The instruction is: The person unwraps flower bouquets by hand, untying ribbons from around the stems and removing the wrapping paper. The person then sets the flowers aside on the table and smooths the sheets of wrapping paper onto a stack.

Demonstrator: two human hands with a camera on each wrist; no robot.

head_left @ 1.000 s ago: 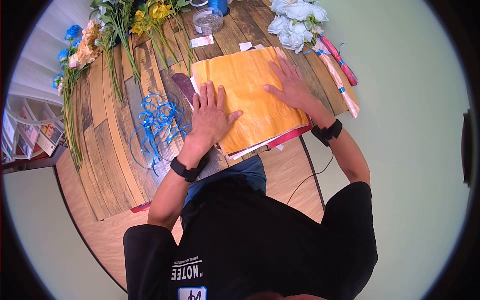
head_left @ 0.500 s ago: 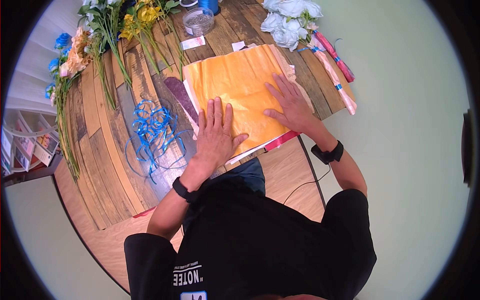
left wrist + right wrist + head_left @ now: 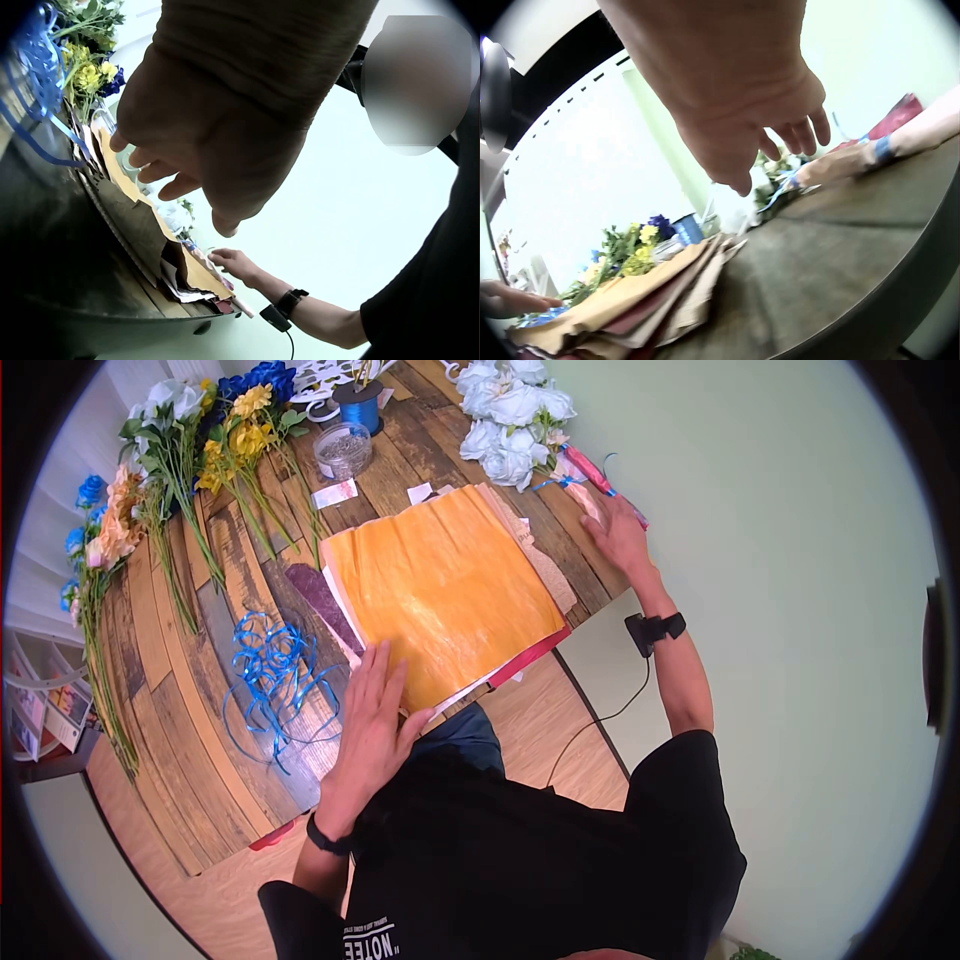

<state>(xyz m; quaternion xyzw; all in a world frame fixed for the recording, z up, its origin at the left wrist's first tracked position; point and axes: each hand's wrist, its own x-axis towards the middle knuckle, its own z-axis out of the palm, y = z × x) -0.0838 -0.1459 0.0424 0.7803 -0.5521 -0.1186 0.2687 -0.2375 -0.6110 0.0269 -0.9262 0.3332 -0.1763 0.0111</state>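
A stack of wrapping paper, topped by a wrinkled orange sheet (image 3: 445, 595), lies near the table's front edge. A purple sheet (image 3: 325, 605) sticks out at its left and a red one (image 3: 530, 655) at the front. My left hand (image 3: 370, 735), fingers stretched, is at the stack's near left corner. To the right, my right hand (image 3: 622, 540) reaches over the paper-wrapped stems of the pale blue roses (image 3: 515, 410). Its fingers are extended above a peach wrap (image 3: 840, 166) in the right wrist view, with a red wrap (image 3: 896, 118) behind.
Tangled blue ribbon (image 3: 272, 660) lies left of the stack. Several loose flower stems (image 3: 190, 570) spread along the table's left and back. Behind the paper stand a clear round tub (image 3: 343, 452) and a blue ribbon spool (image 3: 358, 408). A wall borders the table's right side.
Both hands rested flat on the orange sheet. The right hand has lifted off and moved right to the wrapped stems; the left has drawn back to the sheet's near left corner. The head view has shifted.
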